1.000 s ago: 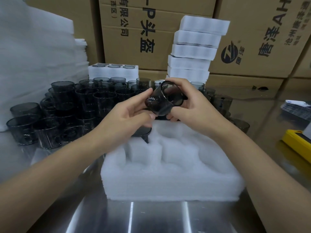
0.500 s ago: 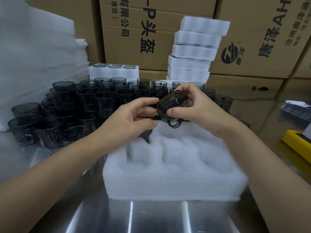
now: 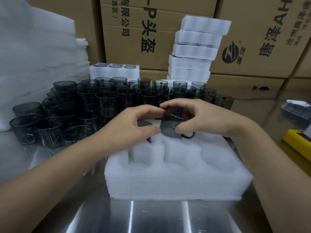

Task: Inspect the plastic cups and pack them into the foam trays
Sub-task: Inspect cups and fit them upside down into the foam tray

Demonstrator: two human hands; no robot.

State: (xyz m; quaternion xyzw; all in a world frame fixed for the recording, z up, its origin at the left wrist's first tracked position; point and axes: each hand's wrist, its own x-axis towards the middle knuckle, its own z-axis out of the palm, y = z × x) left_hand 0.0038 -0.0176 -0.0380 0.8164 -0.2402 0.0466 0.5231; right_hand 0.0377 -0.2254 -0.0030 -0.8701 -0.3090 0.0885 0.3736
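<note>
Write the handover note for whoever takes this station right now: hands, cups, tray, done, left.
Left hand: pinches the held cup at its left side.
Right hand: grips the same cup from the right.
Held cup: over the far middle of the foam tray, not clearly seated.
Done: one seated cup in the far-left pocket.
Left: seat this cup, fill the empty near pockets, then work through the loose cups behind and left of the tray.

A smoky grey handled cup [image 3: 169, 132] stands upright at the white foam tray's [image 3: 176, 182] back row.
</note>
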